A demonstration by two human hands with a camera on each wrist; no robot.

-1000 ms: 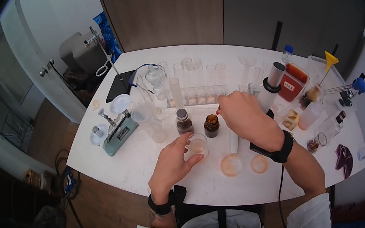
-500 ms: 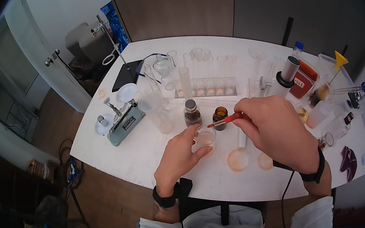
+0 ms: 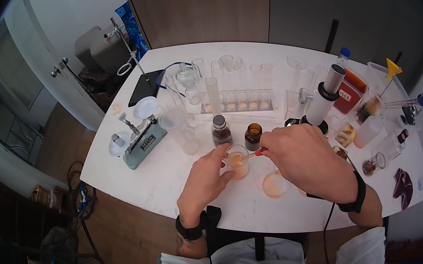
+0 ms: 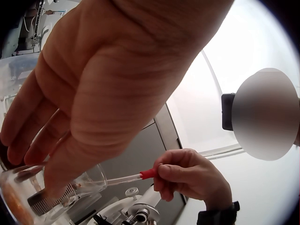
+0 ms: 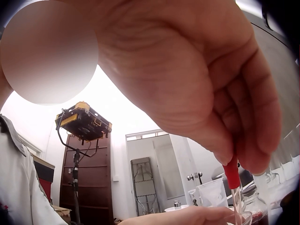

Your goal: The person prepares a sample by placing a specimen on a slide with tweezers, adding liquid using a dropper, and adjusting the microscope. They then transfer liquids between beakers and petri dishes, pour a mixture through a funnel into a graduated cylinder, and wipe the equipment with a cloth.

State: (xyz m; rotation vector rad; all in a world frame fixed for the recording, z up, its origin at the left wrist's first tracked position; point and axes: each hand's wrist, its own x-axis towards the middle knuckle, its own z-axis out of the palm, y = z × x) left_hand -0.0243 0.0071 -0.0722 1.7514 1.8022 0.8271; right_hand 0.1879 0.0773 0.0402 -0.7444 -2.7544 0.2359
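Observation:
My left hand (image 3: 202, 179) grips a small clear glass beaker (image 3: 239, 170) between thumb and fingers, down at the white table. Orange liquid shows in the beaker's bottom in the head view. In my right hand (image 3: 311, 163), thumb and fingers pinch the red rubber bulb of a glass dropper (image 5: 231, 174). The dropper slants leftward, and its glass end reaches into the beaker's mouth in the left wrist view. Just behind stands an open brown glass bottle (image 3: 254, 137), with a dark-capped bottle (image 3: 221, 132) to its left. A shallow dish with an orange stain (image 3: 274, 184) lies beneath the right hand's fingers.
On the left stand a green balance (image 3: 145, 146) and a plastic cup (image 3: 172, 123). Behind the bottles is a test tube rack (image 3: 246, 101). A microscope (image 3: 323, 98), a red box (image 3: 349, 91) and several bottles crowd the right. A ring stand (image 3: 133, 57) rises at back left.
My right hand has brought the dropper from beside the brown bottle over to the beaker and lowered its tip inside. The liquid in the beaker looks more orange. My left hand keeps its hold.

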